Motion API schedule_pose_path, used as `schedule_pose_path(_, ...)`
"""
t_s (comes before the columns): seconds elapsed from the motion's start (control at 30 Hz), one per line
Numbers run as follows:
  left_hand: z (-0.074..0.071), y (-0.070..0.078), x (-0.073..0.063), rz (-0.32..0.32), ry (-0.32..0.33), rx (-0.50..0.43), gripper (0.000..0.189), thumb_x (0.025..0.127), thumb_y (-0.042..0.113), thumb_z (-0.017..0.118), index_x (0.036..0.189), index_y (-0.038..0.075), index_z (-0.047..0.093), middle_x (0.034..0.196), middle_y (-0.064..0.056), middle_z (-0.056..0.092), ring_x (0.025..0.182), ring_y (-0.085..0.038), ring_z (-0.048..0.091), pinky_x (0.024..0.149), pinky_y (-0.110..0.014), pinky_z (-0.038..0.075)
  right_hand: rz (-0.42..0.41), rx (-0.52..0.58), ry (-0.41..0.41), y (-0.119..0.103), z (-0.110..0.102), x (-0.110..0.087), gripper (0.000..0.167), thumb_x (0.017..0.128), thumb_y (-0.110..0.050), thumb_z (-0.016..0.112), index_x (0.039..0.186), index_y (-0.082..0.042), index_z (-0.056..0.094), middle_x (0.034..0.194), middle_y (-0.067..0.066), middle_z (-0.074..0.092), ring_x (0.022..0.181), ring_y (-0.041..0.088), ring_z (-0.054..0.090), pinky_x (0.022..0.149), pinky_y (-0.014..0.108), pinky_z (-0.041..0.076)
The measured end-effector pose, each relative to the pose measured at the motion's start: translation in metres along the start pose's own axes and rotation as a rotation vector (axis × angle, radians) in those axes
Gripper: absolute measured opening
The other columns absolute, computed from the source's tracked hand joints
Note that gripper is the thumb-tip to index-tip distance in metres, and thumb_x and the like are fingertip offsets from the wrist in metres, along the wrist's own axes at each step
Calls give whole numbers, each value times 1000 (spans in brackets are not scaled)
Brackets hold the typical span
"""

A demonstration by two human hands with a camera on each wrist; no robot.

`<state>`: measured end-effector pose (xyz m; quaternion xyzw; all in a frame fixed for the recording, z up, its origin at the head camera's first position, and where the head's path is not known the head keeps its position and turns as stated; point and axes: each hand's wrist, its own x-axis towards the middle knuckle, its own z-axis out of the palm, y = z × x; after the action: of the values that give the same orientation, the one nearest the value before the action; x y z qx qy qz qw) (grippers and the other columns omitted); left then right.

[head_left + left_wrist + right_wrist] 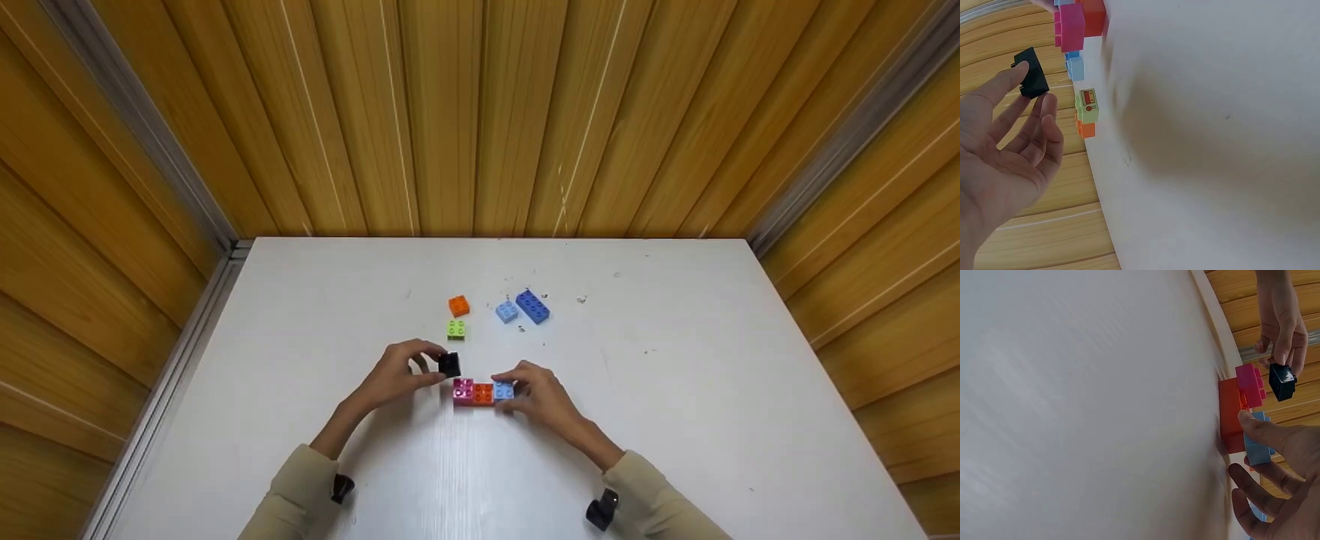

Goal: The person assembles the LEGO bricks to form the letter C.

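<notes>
My left hand [395, 375] pinches a black toy brick [449, 364] between thumb and fingertips, held above the table and tilted. Just to its right, a long red-orange brick [1231, 416] lies on the table. On its left end sits a pink brick [463, 391], and on its right end a light blue brick [503, 390]. Orange studs show bare between the two. My right hand [544, 397] grips the light blue brick, thumb on the near side and a finger on the far side. The black brick hangs close to the pink one in the right wrist view.
Beyond the hands lie a lime green brick [456, 330] with a printed side, an orange brick [459, 305], a second light blue brick [507, 311] and a long dark blue brick [532, 307]. The white table [660, 390] meets wood-look panel walls [495, 120] at the back.
</notes>
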<state>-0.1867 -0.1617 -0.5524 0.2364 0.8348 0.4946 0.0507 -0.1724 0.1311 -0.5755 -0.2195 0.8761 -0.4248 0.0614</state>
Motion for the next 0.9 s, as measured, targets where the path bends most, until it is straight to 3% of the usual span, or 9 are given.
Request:
schedule_pose_path(0.1,1,2,-6,-2,-24,12,35,88,12,80,120,2,71,112,-17,73,88,-25,68,77,-28,53,-12,1,-4,-1,2,1,42,78,-12,87,119,-9,76,95,4,68,88,23,65,78,28,56)
schedule_pose_path(0.33,10,0,-6,27,-102,2,33,87,10,81,117,2,71,113,-17,73,90,-32,71,76,-30,56,-13,3,12,1,1,-1,43,78,-14,88,118,-9,77,92,4,67,85,20,65,76,23,55)
schedule_pose_path(0.6,14,-2,-6,-17,-132,-39,35,86,8,81,120,4,70,119,-18,72,88,-27,72,69,-22,54,6,5,-5,1,0,-1,43,78,-12,87,120,-9,76,94,3,67,86,15,63,77,25,55)
schedule_pose_path(0.9,17,-1,-4,33,-141,-14,40,89,9,78,128,6,70,116,-16,73,92,-29,72,73,-21,54,-20,0,9,2,-1,-1,42,78,-10,87,119,-8,76,94,5,68,86,18,65,76,25,55)
